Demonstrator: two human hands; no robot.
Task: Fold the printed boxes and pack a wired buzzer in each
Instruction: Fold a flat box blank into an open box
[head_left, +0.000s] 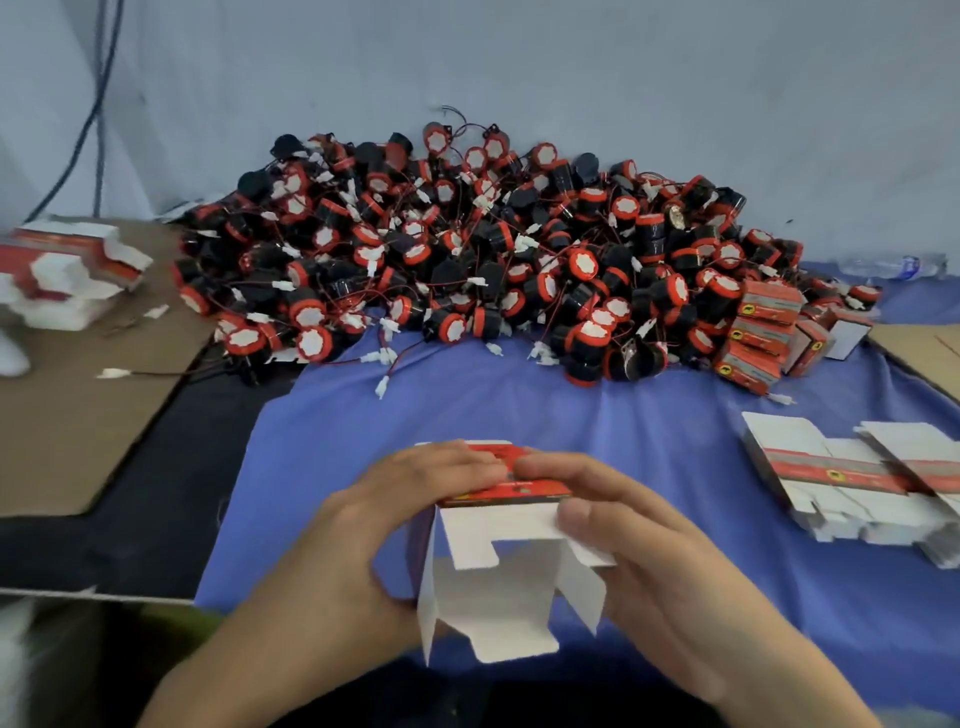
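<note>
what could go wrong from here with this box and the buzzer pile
1. The red-and-white printed cardboard box, gripped by the left hand and right hand, has its white end flaps splayed open; tucking them in the wrong order could crease them.
2. The pile of black-and-red wired buzzers looks tangled, so pulling one out may drag others along.

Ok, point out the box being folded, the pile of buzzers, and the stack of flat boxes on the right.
box being folded (493, 525), head view, its white upper flap.
pile of buzzers (467, 249), head view, middle of the heap.
stack of flat boxes (831, 470), head view, the red printed band.
</note>
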